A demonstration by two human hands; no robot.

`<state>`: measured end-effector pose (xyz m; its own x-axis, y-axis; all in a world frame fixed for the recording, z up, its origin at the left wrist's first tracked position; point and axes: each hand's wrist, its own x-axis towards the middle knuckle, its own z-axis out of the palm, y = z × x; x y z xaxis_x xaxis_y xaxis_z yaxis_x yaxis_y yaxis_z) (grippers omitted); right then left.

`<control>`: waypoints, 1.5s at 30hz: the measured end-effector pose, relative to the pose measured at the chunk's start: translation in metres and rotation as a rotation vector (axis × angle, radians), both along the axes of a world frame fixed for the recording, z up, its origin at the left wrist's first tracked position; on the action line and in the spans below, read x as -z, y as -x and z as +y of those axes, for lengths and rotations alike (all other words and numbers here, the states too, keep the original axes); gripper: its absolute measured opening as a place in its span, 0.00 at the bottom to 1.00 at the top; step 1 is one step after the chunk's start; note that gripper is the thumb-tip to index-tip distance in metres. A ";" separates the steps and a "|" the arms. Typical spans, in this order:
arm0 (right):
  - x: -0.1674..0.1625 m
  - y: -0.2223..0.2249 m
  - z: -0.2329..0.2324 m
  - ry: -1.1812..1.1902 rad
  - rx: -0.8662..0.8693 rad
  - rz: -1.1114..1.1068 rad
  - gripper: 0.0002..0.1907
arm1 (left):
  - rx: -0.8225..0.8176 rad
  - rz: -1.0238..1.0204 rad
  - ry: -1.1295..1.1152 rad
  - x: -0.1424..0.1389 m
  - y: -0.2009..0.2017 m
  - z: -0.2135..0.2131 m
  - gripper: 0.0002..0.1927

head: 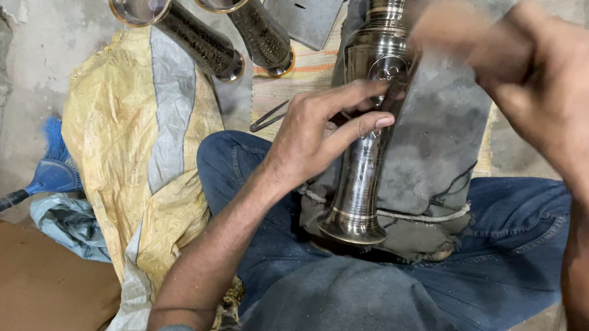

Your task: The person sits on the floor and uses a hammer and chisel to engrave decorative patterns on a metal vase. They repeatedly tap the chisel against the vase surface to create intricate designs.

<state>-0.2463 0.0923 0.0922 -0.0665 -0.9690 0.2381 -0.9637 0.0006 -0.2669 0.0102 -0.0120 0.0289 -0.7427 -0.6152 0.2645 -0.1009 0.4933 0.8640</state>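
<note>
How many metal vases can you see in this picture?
3. One vase lies on the lap under the left hand; two vases lie on the floor above. More may sit outside the frame.

left hand (317, 134) grips a metal vase (369, 122); right hand (545, 76) blurred above.

1. Bare forearms, left hand (318, 127) and right hand (545, 76) gloveless
2. Grey short sleeve at the left arm
3. Blue denim jeans on crossed legs
4. Dark grey shirt front
</note>
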 end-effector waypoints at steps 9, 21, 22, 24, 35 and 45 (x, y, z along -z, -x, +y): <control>-0.028 -0.010 -0.042 0.008 -0.232 0.217 0.14 | -0.304 0.187 -0.367 0.013 0.000 0.033 0.20; -0.065 -0.050 -0.066 -0.023 -0.328 0.540 0.21 | -0.439 0.447 -0.518 0.034 0.006 0.053 0.18; -0.066 -0.050 -0.064 -0.037 -0.314 0.540 0.18 | -0.447 0.454 -0.538 0.035 0.006 0.054 0.18; -0.066 -0.045 -0.059 -0.070 -0.293 0.533 0.12 | -0.406 0.443 -0.564 0.035 0.004 0.053 0.19; -0.031 -0.016 -0.011 0.041 -0.151 0.307 0.17 | -0.087 -0.032 -0.146 0.019 -0.008 0.006 0.19; 0.040 -0.019 0.042 0.114 0.264 -0.602 0.15 | 0.303 -0.030 0.107 -0.001 -0.001 -0.016 0.19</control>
<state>-0.2272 0.1344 0.0522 -0.4513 -0.8730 0.1851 -0.6180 0.1561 -0.7705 0.0111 -0.0281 0.0299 -0.8964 -0.3343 0.2911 0.0400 0.5931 0.8042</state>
